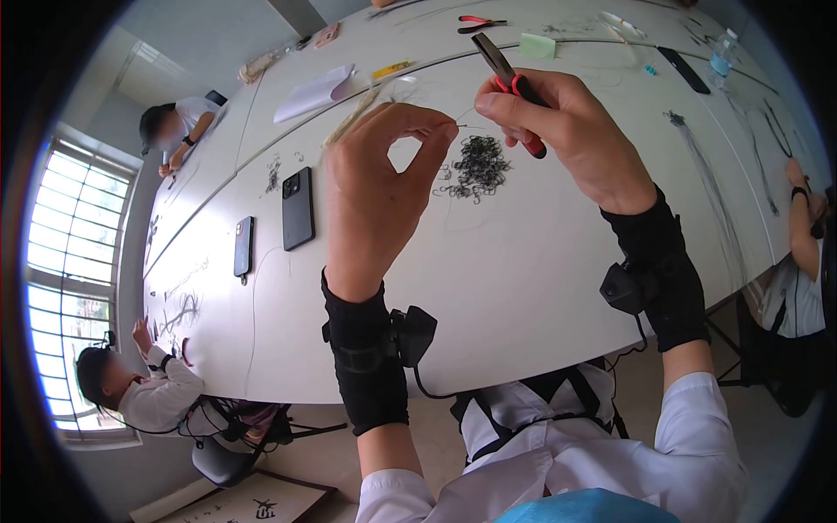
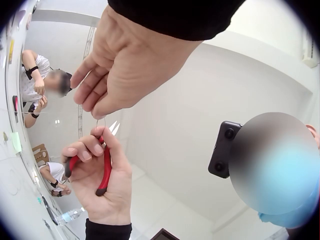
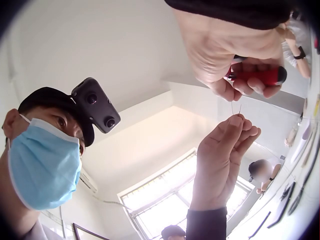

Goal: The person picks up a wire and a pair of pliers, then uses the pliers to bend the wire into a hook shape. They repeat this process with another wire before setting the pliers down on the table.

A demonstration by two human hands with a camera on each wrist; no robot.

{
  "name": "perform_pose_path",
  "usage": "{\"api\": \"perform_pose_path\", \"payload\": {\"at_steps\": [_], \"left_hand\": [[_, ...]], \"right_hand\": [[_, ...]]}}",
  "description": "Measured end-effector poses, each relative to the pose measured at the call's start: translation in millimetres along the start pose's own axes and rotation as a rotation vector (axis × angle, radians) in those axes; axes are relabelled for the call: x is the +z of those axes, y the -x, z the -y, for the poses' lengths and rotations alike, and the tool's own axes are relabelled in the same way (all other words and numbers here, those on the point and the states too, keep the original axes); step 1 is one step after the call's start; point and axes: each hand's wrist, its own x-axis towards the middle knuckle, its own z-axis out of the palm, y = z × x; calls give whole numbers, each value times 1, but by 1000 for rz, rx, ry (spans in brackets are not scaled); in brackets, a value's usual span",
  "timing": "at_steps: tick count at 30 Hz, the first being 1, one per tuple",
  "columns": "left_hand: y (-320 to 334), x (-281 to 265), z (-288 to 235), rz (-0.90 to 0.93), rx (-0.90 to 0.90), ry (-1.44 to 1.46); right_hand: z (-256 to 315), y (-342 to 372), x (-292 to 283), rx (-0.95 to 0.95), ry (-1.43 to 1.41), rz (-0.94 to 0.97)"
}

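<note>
Between thumb and forefinger my left hand (image 1: 379, 187) pinches a thin wire (image 1: 467, 126). Two fine wire ends (image 3: 232, 107) show between the hands in the right wrist view. My right hand (image 1: 571, 131) grips pliers (image 1: 495, 59) with red and black handles, their jaws pointing up and away from the left hand. The right thumb and forefinger come together close to the far end of the wire. Below the hands, on the white table, lies a heap of small dark bent wire pieces (image 1: 481, 166).
A dark phone (image 1: 298, 209) and a smaller phone (image 1: 244, 248) lie left of the hands. Bundles of thin wire (image 1: 706, 179) stretch along the right side. Further back are other pliers (image 1: 479, 23), white paper (image 1: 314, 93) and a water bottle (image 1: 723, 59). Other people sit around the table.
</note>
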Motion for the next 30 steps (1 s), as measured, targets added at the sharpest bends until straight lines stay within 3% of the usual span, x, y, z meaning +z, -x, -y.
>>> {"api": "perform_pose_path", "payload": {"at_steps": [10, 13, 30], "left_hand": [[0, 1, -3, -7, -39, -2], [0, -4, -9, 81, -139, -38], [1, 0, -1, -22, -3, -11]], "right_hand": [[-2, 0, 6, 9, -31, -35], [-1, 2, 7, 23, -51, -56], [-9, -2, 2, 32, 113, 19]]}}
